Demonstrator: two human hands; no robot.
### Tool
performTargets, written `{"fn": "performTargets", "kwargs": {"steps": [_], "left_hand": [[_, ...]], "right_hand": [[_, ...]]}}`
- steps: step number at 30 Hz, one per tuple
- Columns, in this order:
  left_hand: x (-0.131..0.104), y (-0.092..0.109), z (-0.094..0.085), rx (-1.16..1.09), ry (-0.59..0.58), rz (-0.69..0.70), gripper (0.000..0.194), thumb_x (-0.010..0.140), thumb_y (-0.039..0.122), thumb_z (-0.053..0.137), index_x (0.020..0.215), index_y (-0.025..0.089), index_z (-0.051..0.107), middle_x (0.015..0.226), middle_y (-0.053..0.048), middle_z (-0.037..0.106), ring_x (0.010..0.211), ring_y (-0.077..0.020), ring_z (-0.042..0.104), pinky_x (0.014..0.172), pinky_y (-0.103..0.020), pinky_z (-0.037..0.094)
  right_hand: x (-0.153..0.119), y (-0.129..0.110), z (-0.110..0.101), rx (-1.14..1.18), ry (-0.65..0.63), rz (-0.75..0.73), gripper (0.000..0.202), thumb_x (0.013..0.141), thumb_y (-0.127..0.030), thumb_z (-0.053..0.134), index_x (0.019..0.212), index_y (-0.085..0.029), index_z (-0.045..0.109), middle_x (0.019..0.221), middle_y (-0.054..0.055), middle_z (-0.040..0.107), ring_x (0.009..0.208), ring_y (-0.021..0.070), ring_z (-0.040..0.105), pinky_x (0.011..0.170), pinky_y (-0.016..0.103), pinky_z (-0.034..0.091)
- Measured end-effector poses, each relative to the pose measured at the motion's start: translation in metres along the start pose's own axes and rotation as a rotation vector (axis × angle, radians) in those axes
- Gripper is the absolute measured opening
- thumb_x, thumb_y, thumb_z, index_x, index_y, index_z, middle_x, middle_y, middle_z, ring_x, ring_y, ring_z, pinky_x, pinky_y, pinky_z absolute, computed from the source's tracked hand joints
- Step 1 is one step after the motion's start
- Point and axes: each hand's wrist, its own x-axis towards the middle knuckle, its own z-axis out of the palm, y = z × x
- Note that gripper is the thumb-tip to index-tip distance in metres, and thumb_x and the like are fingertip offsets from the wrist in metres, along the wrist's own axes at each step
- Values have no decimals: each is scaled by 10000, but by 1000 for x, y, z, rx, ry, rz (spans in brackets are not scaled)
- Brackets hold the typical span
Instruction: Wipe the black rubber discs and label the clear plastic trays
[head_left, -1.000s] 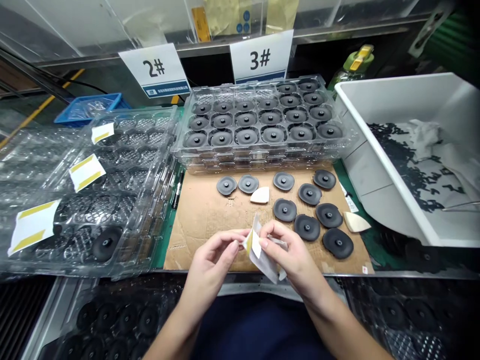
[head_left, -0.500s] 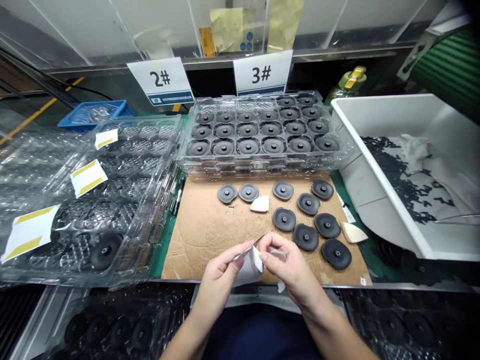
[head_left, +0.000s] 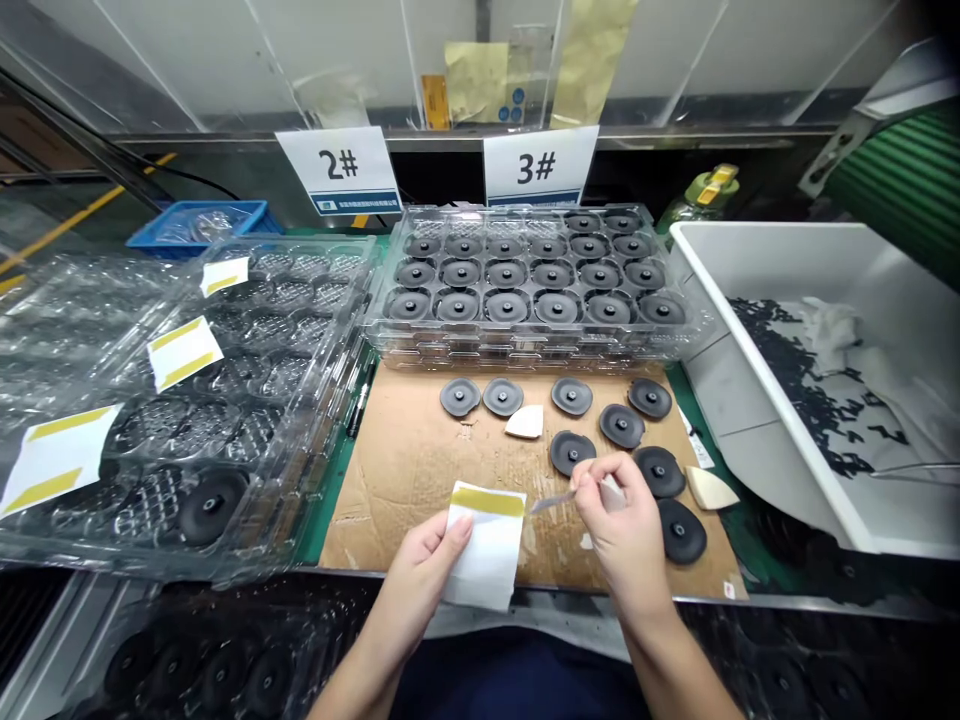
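My left hand (head_left: 435,553) pinches the left edge of a white sheet (head_left: 487,560) with a yellow strip (head_left: 489,501) along its top. To its right, my right hand (head_left: 619,510) grips a thin metallic blade (head_left: 553,502) that points left toward the sheet; something whitish shows among the fingers. Several black discs (head_left: 571,453) lie on the cardboard (head_left: 390,450), one partly behind my right hand. A cream wedge (head_left: 525,422) rests beyond the sheet, and another cream wedge (head_left: 711,488) sits near the cardboard's right edge.
Behind the cardboard stands a clear tray (head_left: 536,345) holding black discs. Clear trays with white labels (head_left: 185,353) are stacked at the left. A white bin (head_left: 765,370) with small black pieces is at the right. A black pen (head_left: 361,400) lies left of the cardboard.
My hands have moved apart. The sheet now faces up in my left hand, its yellow strip showing, while my right hand has shifted right with the blade. The view has tilted slightly.
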Motion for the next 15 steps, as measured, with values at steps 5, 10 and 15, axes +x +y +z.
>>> {"fn": "performTargets", "kwargs": {"steps": [5,10,15], "left_hand": [[-3,3,-1,-71,49,10,337,739,409,598,933,140,659,670,-29,668,569,-150,576,545,-233,431],[-3,7,-4,-54,100,87,366,733,401,607,987,139,635,760,-49,682,664,-176,600,596,-249,452],[0,8,-6,90,74,163,349,795,400,531,1017,145,617,856,-55,678,781,-187,598,685,-251,451]], "right_hand": [[7,2,-4,76,195,52,142,801,-296,562,817,-218,444,654,-53,431,508,70,381,445,165,308],[10,-4,-6,70,63,140,284,752,-319,625,999,-215,531,536,-84,313,449,60,286,404,157,246],[-2,-17,2,-170,-305,108,193,794,-313,571,951,-203,593,480,-71,355,415,78,333,398,189,284]]}}
